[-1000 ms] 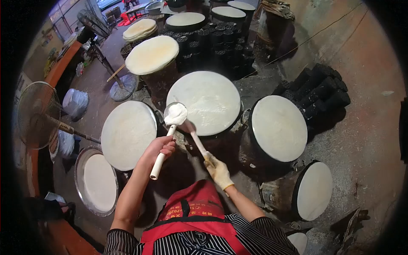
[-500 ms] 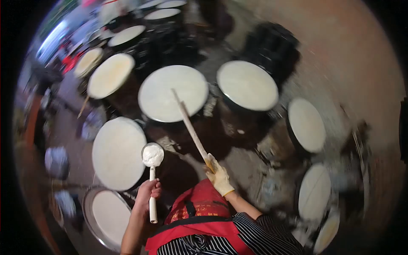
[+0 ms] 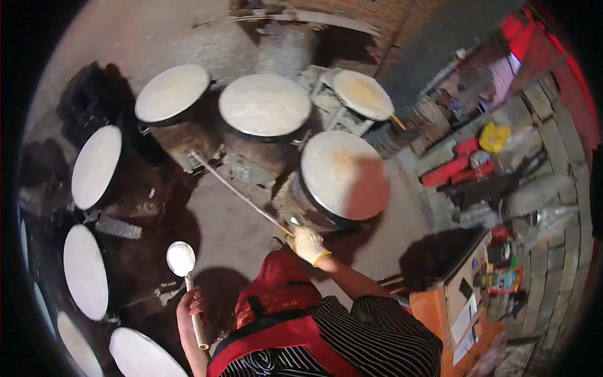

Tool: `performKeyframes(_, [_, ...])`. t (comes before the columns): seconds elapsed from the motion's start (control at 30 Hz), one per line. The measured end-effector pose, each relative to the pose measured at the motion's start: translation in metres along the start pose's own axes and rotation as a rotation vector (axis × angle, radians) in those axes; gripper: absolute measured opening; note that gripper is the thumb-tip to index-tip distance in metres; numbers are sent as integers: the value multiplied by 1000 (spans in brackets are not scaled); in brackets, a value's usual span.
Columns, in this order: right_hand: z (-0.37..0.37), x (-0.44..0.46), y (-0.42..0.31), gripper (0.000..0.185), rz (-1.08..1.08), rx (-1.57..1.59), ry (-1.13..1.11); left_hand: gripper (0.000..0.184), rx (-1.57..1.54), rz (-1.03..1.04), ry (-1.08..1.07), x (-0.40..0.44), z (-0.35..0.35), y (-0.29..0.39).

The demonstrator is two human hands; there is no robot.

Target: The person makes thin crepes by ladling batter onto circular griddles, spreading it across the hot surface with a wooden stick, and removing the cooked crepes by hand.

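Note:
My left hand [image 3: 193,301] is closed round the pale handle of a ladle [image 3: 181,258], whose bowl holds white batter. In my right hand [image 3: 308,245], which wears a pale glove, is the near end of a long thin wooden stick [image 3: 242,195]. The stick points up and to the left, its far end near the base of a round stove. Just beyond the gloved hand stands a round griddle [image 3: 326,169] covered in white, with a reddish patch on its right part. A white-covered griddle [image 3: 265,105] lies farther ahead.
More white-covered griddles stand at the upper left [image 3: 173,93], left [image 3: 96,166] and lower left [image 3: 85,272]. A browned round [image 3: 362,94] lies at the upper right. Dark cylinders [image 3: 94,103] are stacked at the upper left. An orange table [image 3: 430,312] is at the lower right.
The view has swung right, showing the brick wall, orange table and browned round. Both hands still hold the ladle and stick. The stick's far end is now away from the griddle tops.

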State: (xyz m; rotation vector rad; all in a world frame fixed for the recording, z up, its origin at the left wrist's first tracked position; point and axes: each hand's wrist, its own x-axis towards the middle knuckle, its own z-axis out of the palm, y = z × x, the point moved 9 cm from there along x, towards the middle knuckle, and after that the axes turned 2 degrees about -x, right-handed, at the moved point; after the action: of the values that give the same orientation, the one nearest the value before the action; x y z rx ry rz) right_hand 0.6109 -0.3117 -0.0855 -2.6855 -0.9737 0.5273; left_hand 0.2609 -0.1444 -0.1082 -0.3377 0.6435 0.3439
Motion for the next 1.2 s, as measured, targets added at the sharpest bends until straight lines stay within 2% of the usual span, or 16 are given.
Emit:
performKeyframes(0.1, [-49, -36, 65, 39, -54, 43, 357, 19, 74, -103, -2, 10, 19, -48])
performKeyframes(0.17, [-15, -21, 94, 21, -24, 13, 416, 19, 118, -68, 52, 16, 16, -41])
performKeyframes(0.23, [-25, -15, 105, 15, 25, -54, 421, 19, 96, -112, 24, 17, 44, -61])
performKeyframes(0.3, [-85, -16, 171, 15, -16, 2, 414, 19, 98, -53, 133, 28, 84, -152])
performKeyframes(0.4, [-74, 34, 191, 17, -32, 93, 340, 19, 96, -121, 51, 95, 76, -166])
performKeyframes(0.53, [-84, 52, 153, 37, -171, 239, 147, 36, 145, -102, 9, 131, 96, -219])
performKeyframes(0.6, [-102, 34, 111, 47, -422, 406, 32, 42, 252, 2, 22, 140, 110, -250])
performKeyframes(0.67, [-94, 27, 72, 30, -476, 373, -25, 52, 539, 156, 90, 156, 110, -251])
performKeyframes(0.7, [-119, 10, 56, 28, -610, 465, 135, 47, 652, 219, 204, 158, 117, -261])
performKeyframes(0.73, [-89, 9, 42, 31, -588, 432, -136, 42, 754, 275, 243, 163, 115, -261])
performKeyframes(0.77, [-92, -4, 30, 28, -720, 489, -17, 37, 857, 331, 282, 170, 112, -261])
performKeyframes(0.9, [-89, 14, 57, 28, -737, 604, -184, 25, 694, 136, 245, 190, 51, -235])
performKeyframes(0.93, [-99, 24, 76, 26, -694, 508, -192, 25, 608, 187, 262, 177, 77, -251])
performKeyframes(0.97, [-122, 26, 98, 28, -768, 496, -76, 26, 574, 181, 253, 173, 87, -255])
performKeyframes(1.07, [-113, 51, 189, 63, -321, 126, 121, 32, 451, 92, 189, 172, 94, -254])
performKeyframes(1.2, [-116, 30, 199, 91, -338, -79, 198, 33, 437, 112, 171, 161, 92, -242])
